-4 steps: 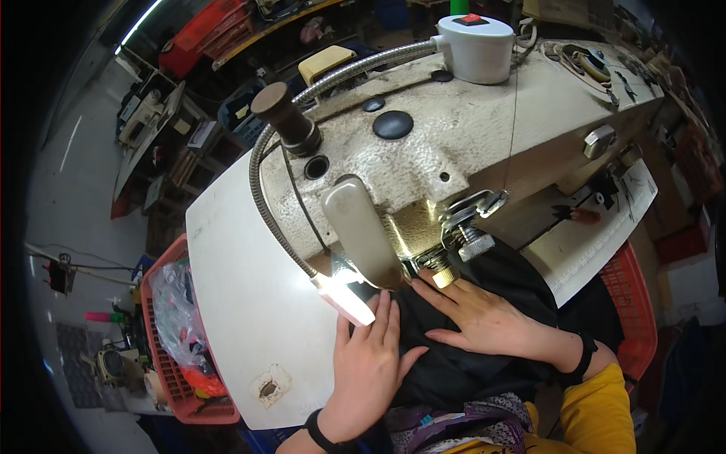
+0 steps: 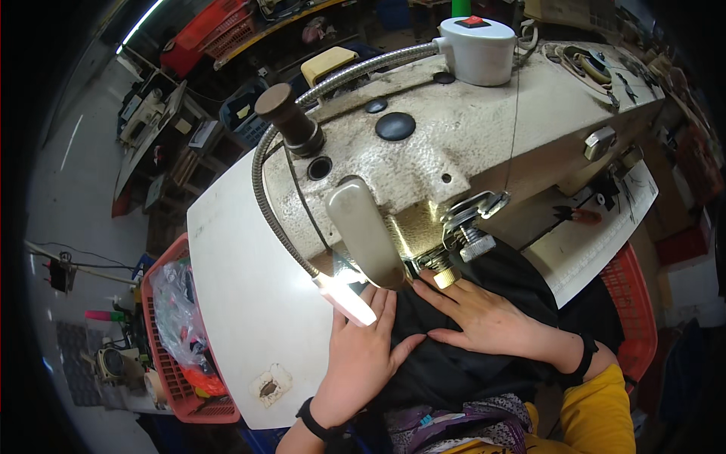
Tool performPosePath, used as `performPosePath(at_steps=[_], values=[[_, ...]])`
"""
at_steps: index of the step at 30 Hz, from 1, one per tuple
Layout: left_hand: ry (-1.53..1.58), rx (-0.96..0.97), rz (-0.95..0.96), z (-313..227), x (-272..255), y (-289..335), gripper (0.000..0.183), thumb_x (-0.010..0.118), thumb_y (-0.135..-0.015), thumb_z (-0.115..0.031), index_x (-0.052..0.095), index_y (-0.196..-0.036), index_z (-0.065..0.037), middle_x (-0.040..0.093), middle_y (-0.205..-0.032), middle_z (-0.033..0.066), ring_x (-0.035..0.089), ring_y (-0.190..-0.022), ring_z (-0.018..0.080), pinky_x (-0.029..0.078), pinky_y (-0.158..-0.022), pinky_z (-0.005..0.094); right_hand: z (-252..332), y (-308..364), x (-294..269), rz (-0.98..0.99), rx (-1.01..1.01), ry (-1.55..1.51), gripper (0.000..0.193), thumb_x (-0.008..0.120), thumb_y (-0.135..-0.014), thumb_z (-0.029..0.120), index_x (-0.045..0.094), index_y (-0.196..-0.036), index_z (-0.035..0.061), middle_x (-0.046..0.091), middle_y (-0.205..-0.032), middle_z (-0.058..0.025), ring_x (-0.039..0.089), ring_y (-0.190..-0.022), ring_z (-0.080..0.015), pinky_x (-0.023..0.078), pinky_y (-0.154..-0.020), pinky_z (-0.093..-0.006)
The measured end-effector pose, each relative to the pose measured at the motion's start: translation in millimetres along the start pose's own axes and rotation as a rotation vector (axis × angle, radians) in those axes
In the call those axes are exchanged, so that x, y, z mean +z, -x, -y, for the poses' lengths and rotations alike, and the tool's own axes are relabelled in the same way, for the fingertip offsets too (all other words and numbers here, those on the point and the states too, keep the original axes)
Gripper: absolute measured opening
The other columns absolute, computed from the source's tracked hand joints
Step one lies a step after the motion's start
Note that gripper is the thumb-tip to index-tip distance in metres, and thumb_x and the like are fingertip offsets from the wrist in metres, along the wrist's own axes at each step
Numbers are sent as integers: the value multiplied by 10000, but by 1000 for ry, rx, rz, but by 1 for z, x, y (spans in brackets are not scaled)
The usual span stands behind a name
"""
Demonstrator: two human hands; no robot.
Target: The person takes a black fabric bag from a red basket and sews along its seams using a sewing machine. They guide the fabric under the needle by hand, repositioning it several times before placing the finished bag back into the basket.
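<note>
Black fabric lies under the head of a cream sewing machine and spills toward my lap. My left hand rests flat on the fabric's left edge, fingers stretched toward the needle area, thumb out to the right. Flat on the cloth to the right lies my right hand, its fingertips beside the brass tension knob. The two thumbs point at each other, slightly apart. A lit lamp on a bent metal hose shines just above my left fingers. The needle and presser foot are mostly hidden behind the grey cover.
The white tabletop has a chipped patch near its front. A red basket with plastic bags stands at the left, another red basket at the right. Orange-handled snips lie behind the machine arm. Other work tables stand farther back.
My left hand has shifted slightly left and its fingers have slid a little farther under the machine head. My right hand has hardly moved.
</note>
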State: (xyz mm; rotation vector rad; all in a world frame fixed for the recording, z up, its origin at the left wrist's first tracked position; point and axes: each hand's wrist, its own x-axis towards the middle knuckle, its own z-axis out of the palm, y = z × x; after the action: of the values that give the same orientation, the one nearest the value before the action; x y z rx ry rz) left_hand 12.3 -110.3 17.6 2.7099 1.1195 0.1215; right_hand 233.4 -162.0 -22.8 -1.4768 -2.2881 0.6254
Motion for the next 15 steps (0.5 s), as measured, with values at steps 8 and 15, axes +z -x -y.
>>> performPosePath(at_steps=[8, 15], values=[[123, 36, -8, 4, -2, -11, 705, 745, -851, -417, 549, -1395, -13, 498, -1469, 189, 455, -1360, 362, 344, -1130, 506, -5, -1, -10, 38, 41, -15, 737, 638, -945, 417, 353, -1531, 73, 290, -1611, -129, 394, -1438, -283, 522, -1029, -395], [93, -15, -11, 5, -1, -17, 654, 774, -801, -481, 650, -1321, -104, 504, -1445, 183, 445, -1349, 398, 470, -1031, 490, -11, -1, -18, 127, 137, -119, 722, 632, -946, 431, 367, -1528, 94, 236, -1648, -41, 464, -1387, -293, 482, -1072, -417]])
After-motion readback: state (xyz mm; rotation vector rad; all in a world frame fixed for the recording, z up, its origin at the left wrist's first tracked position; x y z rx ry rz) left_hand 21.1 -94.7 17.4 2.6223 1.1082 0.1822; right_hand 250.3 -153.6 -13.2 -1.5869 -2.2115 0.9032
